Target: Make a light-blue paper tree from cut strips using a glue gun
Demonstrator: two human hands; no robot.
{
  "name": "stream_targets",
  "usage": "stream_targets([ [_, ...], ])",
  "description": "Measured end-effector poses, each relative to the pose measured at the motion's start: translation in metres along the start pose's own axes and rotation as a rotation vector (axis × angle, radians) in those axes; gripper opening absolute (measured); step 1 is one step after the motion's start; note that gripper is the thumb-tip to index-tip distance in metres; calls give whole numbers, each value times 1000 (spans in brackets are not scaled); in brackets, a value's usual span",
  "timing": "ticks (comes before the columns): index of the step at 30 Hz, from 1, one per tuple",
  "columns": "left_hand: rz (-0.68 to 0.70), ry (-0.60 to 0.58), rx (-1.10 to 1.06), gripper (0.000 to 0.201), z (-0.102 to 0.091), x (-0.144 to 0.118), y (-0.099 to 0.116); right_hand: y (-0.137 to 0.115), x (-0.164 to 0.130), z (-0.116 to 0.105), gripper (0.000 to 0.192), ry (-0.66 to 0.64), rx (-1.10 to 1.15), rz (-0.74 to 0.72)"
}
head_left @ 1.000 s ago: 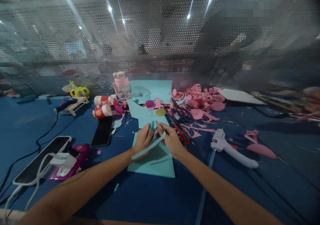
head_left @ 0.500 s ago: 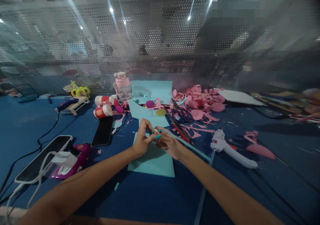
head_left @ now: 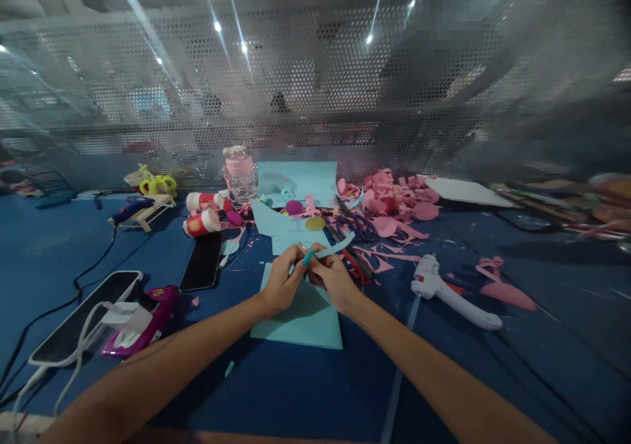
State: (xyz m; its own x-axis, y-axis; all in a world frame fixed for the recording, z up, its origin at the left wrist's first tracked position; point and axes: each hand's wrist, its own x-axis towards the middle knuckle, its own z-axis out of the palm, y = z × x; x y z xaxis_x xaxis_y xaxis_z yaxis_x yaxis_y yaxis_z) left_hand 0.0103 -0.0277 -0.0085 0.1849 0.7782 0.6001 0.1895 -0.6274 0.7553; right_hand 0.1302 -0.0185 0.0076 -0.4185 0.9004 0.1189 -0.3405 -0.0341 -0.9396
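Observation:
Both my hands meet over the middle of the table, pinching a narrow light-blue strip (head_left: 336, 246). My left hand (head_left: 283, 280) is closed, its thumb with a teal nail pressed on the strip's near end. My right hand (head_left: 335, 282) is closed too, fingers bent against the same spot; its fingertips are partly hidden. From between them the strip's free end curves up to the right. Beneath the hands lies a light-blue sheet (head_left: 298, 329) on the blue table. Just beyond are scissors (head_left: 355, 224) and a red and black tool (head_left: 355, 263).
A white glue gun (head_left: 451, 299) lies at right, near a pink cutout (head_left: 507, 294). Pink scraps (head_left: 389, 201) heap up behind. To the left are a black phone (head_left: 201, 263), red paper cups (head_left: 201, 222), a larger phone (head_left: 83, 316) with cables, and a purple packet (head_left: 160, 309).
The light-blue strip, which trailed right over my right wrist, now curls up to the right with a short free end. My fingers have shifted their hold on it.

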Motion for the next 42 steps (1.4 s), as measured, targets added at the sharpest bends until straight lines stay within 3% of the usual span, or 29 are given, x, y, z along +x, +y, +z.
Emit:
stream_targets([
  [6,-69,63,122,27,1,-3,-4,-2,-1,5,35,51,-38,-39],
  [26,-113,66,64,33,-1,-1,-3,-13,-3,-4,38,59,-460,-180],
  [29,-114,48,37,31,-2,-1,-3,-12,-3,-5,37,44,-423,-125],
  [35,-46,-2,-52,28,-3,0,-2,-6,0,-8,32,-55,-43,83],
  [42,68,45,11,24,-6,4,-5,-14,-2,-13,31,-215,95,362],
])
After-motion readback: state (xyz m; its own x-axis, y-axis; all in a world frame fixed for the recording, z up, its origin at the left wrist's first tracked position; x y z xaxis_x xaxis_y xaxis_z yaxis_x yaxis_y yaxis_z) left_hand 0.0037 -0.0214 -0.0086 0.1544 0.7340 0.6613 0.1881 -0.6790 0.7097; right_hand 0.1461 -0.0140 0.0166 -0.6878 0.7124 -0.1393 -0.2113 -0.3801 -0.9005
